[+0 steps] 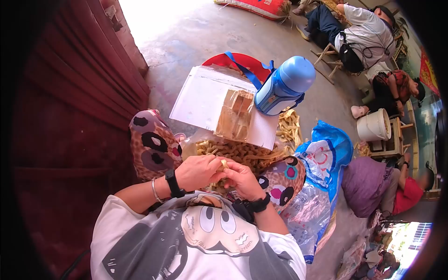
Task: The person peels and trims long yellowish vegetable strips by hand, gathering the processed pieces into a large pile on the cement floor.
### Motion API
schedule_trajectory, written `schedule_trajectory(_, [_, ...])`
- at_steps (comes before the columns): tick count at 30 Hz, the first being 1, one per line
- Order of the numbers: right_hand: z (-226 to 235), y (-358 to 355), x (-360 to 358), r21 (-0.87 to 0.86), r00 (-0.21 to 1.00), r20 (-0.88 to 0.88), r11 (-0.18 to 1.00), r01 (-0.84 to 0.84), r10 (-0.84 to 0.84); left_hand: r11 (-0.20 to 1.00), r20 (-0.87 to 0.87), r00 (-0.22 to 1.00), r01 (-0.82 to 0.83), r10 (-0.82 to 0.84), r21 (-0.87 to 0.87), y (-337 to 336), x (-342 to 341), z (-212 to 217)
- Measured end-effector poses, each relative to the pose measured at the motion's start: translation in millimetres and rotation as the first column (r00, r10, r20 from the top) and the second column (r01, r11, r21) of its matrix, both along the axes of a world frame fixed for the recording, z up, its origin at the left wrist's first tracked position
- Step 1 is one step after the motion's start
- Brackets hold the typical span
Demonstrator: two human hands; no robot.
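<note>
My left hand (pixel 198 171) and my right hand (pixel 243 179) meet in front of my chest, fingers bent and pressed together. Between them a small pale yellow strip (pixel 224 164) shows, pinched by the right fingers. The left fingertips are closed against it, but what they grip is hidden. Just beyond the hands, a heap of yellow-brown, braided-looking strips (pixel 249 156) lies at my lap, between my patterned trouser legs. More of the same strips (pixel 290 126) hang to the right.
Ahead stands a white board (pixel 196 100) with brown tape, over a red basin (pixel 217 59). A blue bottle (pixel 284 86) with a strap rests on it. A blue-and-clear plastic bag (pixel 312 196) lies right. A dark red door (pixel 79 116) rises left. Several people sit at right near a white bucket (pixel 373 126).
</note>
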State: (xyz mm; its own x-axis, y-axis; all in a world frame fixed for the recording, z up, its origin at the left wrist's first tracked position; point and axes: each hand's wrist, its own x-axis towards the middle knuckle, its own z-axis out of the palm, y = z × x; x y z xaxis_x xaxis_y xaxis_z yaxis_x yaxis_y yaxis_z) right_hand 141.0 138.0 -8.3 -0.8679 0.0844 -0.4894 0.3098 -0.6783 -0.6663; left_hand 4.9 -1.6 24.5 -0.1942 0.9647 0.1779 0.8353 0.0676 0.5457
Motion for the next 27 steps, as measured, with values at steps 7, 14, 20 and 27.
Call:
schedule_trajectory(7, [10.0,31.9,13.5,0.248,0.999,-0.047,0.969,0.002,0.010,0.988,0.741,0.664,0.017,0.103,-0.153,-6.0,-12.3,2.6])
schedule_trajectory(14, [21.4,36.5,20.8,0.397,0.993,-0.039,0.914,-0.084,0.109,0.996,0.767,0.641,0.045,0.027,-0.072,-12.9,-7.2,4.0])
schedule_trajectory(20, [24.5,40.7,21.1,0.415,0.990,-0.090,0.908,-0.057,0.104,0.989,0.924,0.374,0.094,0.074,-0.118,-17.5,-9.4,-0.8])
schedule_trajectory(27, [30.1,20.9,6.2,0.523,0.957,-0.159,0.843,-0.126,0.242,0.928,0.892,-0.334,0.316,0.305,-0.199,-2.5,-16.3,-10.9])
